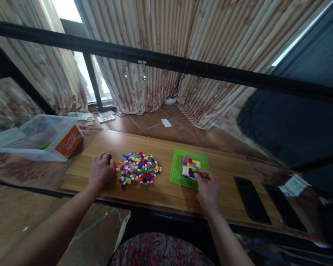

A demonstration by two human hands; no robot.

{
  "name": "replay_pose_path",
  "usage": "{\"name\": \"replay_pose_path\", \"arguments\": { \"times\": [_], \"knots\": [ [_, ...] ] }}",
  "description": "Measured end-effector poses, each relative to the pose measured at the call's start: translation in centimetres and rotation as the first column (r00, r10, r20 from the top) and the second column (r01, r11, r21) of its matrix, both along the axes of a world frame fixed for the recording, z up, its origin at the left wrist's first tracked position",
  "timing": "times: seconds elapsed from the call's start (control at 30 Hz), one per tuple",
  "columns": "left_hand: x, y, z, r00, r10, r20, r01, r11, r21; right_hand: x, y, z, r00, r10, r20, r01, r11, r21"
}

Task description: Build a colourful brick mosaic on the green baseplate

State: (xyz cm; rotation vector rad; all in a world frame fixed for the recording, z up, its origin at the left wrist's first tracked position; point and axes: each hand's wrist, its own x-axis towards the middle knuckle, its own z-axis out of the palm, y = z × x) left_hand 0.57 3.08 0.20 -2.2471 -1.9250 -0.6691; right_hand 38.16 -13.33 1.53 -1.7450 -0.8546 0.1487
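Observation:
My left hand (102, 168) rests on the wooden board with its fingers curled, at the left edge of a loose pile of small coloured toy bricks (140, 168). An orange brick (118, 167) lies just beside its fingertips. Whatever its fingers may hold is hidden. On the right, my right hand (208, 185) pinches the near right corner of a toy brick build (191, 167) of white, yellow, red, blue and pink bricks. The build is on or just over a green studded baseplate (176, 173); contact with the plate is unclear.
A clear plastic box (44, 147) with an orange label stands at far left, some green pieces inside. Two dark phone-like slabs (252, 199) lie on the right. A black metal bar (155, 61) with small hanging clips crosses above the board (161, 195).

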Motion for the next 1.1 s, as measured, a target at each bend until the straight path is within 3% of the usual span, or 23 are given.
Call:
{"name": "replay_pose_path", "arguments": {
  "times": [0.07,0.13,0.2,0.27,0.4,0.57,0.8,0.9,1.1],
  "knots": [
    [0.1,-0.1,0.1,1.0,0.003,0.002,-0.003,1.0,-0.003,-1.4,-0.5,0.9,0.987,0.028,0.159,-0.027,1.0,-0.007],
    [0.1,-0.1,0.1,1.0,0.005,0.003,-0.005,1.0,-0.003,-3.4,-0.6,1.5,0.962,0.2,0.186,-0.197,0.98,-0.031],
    [0.2,-0.1,0.2,1.0,0.007,0.006,-0.007,1.0,-0.002,-5.5,-0.2,1.6,0.91,0.379,0.17,-0.368,0.925,-0.091],
    [0.2,-0.2,0.2,1.0,0.009,0.007,-0.009,1.0,-0.002,-7.2,0.5,1.4,0.864,0.477,0.162,-0.455,0.877,-0.158],
    [0.2,-0.2,0.1,1.0,0.017,0.0,-0.017,1.0,-0.009,-8.9,2.9,0.9,0.821,0.54,0.187,-0.484,0.831,-0.273],
    [0.2,-0.2,0.1,1.0,0.023,0.008,-0.023,1.0,-0.015,-8.7,7.0,0.5,0.775,0.578,0.256,-0.455,0.791,-0.409],
    [0.3,-0.4,0.3,0.999,0.009,0.045,-0.008,1.0,-0.027,-8.1,9.9,0.5,0.633,0.739,0.231,-0.535,0.633,-0.559],
    [0.4,-0.4,0.4,0.999,0.014,0.051,-0.012,0.999,-0.038,-8.2,10.1,0.5,0.645,0.732,0.221,-0.524,0.633,-0.569],
    [0.3,-0.3,0.3,0.999,0.018,0.049,-0.016,0.999,-0.03,-8.4,9.7,0.2,0.729,0.653,0.205,-0.49,0.707,-0.51]
  ]
}}
